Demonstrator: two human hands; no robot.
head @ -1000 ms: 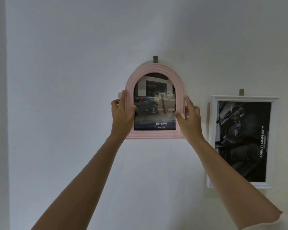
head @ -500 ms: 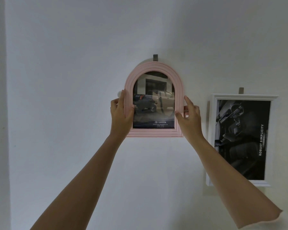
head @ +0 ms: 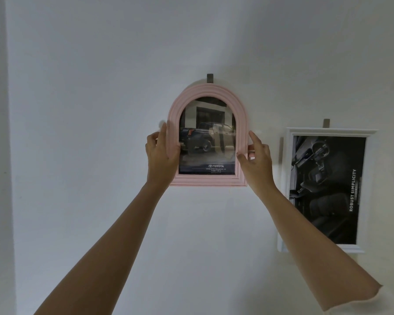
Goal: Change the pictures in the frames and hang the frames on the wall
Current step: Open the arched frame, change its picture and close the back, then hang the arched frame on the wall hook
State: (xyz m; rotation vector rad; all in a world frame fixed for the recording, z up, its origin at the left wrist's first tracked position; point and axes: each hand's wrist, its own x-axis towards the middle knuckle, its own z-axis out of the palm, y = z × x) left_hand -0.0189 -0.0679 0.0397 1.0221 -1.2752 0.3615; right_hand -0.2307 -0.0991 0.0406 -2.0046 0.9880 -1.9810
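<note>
Against white wall [head: 89, 110], pink arched frame [head: 207, 137] stands upright between hands: left hand [head: 160, 153] grips left edge, right hand [head: 256, 159] grips right edge; arch top just under grey hook [head: 210, 78]

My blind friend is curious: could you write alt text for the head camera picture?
A person's left hand and right hand hold a pink arched picture frame by its sides against a white wall, just under a small grey hook. It shows a Toyota pickup; a white rectangular frame with a black-and-white car interior hangs to its right.
</note>
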